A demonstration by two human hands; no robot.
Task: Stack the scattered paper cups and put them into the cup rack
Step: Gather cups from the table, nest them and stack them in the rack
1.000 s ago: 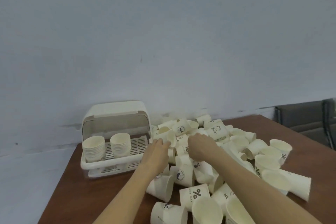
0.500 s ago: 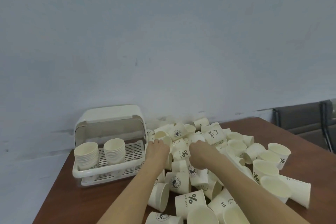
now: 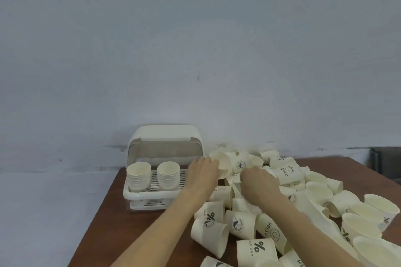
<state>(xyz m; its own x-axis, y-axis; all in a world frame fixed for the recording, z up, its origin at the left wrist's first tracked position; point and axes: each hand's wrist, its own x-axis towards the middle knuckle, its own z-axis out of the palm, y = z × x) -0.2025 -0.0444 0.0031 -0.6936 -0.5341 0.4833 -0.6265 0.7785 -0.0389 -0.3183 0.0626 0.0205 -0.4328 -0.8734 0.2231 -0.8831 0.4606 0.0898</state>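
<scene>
A big heap of white paper cups (image 3: 288,206) with printed logos covers the right half of the brown table. The cream cup rack (image 3: 149,196) stands at the table's back left with its lid up; two stacks of cups (image 3: 138,174) (image 3: 168,173) stand on its grille. My left hand (image 3: 201,172) grips a tilted cup (image 3: 221,163) at the heap's far left, beside the rack. My right hand (image 3: 257,182) lies knuckles up on the cups in the middle of the heap; its fingertips are hidden among them.
The brown table (image 3: 121,230) ends at its left edge just past the rack, with bare wood in front of the rack. A pale wall rises right behind the rack and heap. A dark chair (image 3: 385,162) stands beyond the table's far right corner.
The view has swung left, so the rack and heap sit further right in the frame. My left hand has lifted a cup at the heap's far left edge. My right hand stays low on the heap.
</scene>
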